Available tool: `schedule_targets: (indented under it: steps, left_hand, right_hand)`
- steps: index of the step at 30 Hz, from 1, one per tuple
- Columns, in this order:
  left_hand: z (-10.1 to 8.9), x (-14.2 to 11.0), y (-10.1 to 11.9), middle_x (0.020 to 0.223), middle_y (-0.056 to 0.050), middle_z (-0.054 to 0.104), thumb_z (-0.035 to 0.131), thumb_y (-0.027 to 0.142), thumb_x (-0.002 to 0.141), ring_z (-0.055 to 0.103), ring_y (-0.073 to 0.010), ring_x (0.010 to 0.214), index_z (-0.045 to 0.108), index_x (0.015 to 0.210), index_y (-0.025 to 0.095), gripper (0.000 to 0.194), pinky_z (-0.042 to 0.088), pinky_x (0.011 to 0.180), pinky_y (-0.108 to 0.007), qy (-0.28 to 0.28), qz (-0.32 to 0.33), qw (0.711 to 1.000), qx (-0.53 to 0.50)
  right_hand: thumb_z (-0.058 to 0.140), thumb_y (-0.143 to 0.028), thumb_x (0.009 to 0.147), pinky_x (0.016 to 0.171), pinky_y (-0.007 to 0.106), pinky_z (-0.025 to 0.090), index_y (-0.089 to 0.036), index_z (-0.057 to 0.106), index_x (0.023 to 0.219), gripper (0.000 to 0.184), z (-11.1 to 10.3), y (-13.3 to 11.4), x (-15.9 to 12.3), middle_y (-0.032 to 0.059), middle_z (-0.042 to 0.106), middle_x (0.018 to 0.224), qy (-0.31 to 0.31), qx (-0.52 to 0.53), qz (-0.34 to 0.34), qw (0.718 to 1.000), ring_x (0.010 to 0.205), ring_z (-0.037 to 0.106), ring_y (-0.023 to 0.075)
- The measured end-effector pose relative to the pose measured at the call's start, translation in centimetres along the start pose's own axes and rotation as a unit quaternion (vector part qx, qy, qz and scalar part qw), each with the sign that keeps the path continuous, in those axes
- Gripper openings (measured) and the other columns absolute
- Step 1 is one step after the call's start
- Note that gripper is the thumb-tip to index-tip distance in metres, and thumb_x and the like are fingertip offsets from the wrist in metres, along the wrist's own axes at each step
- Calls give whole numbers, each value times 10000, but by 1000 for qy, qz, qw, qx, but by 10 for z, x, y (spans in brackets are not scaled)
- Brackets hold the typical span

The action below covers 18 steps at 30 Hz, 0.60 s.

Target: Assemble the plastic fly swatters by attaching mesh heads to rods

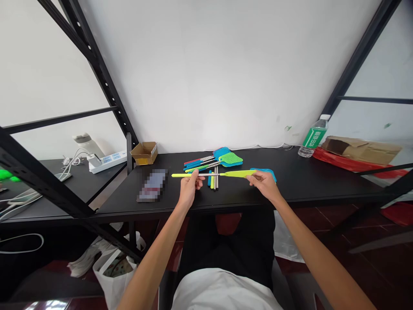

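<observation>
L hand, fingers clamped round handle of yellow-green plastic fly swatter, R hand, fingertips pinched on its head: steady two-point hold, level above black tbl, just short of pile of swatters.

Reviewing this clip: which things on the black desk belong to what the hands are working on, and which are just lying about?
Belonging to the work:
left hand, right hand, yellow plastic fly swatter, green plastic fly swatter, blue plastic fly swatter, loose coloured rods

Just lying about:
brown cardboard box, green-labelled plastic water bottle, white power strip
</observation>
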<state>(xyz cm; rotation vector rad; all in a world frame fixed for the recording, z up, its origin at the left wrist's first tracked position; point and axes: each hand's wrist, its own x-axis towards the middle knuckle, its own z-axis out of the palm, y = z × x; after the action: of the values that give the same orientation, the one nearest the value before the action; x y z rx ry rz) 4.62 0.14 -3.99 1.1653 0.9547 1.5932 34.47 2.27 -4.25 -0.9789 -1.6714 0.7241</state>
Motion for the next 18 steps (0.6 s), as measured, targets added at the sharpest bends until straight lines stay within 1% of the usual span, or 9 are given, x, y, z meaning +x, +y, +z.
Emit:
schedule_targets:
  steps: [4, 9, 15, 18]
  left_hand:
    - [0, 0, 1, 543, -26, 553, 642, 531, 832, 454, -82, 490, 736, 712, 110, 448, 339, 476, -229, -2, -2, 1000, 3]
    - [0, 0, 1, 551, -26, 551, 645, 527, 833, 445, -82, 497, 741, 730, 104, 445, 330, 474, -227, -3, -1, 1000, 1]
    - [1, 0, 1, 562, -27, 551, 620, 539, 851, 432, -76, 496, 747, 748, 107, 462, 326, 473, -225, -1, 3, 1000, 11]
    - [1, 1, 1, 564, -25, 556, 626, 537, 848, 424, -73, 488, 749, 754, 109, 454, 321, 471, -228, 0, 4, 1000, 19]
  right_hand:
    - [661, -509, 834, 555, 286, 409, -184, 657, 681, 359, 0, -4, -1, 12, 576, 579, -19, -18, -2, 1000, 569, 562, 169]
    - [659, -491, 839, 547, 286, 401, -181, 650, 676, 350, 0, -7, 0, 11, 587, 588, -35, -12, 2, 999, 540, 549, 155]
    - [648, -495, 845, 537, 293, 424, -166, 691, 808, 334, 0, -7, 0, 27, 631, 657, -54, 9, 6, 998, 518, 537, 146]
    - [654, -493, 842, 524, 292, 434, -162, 687, 986, 363, 0, -6, -1, 21, 647, 671, -59, 17, 15, 998, 509, 550, 149]
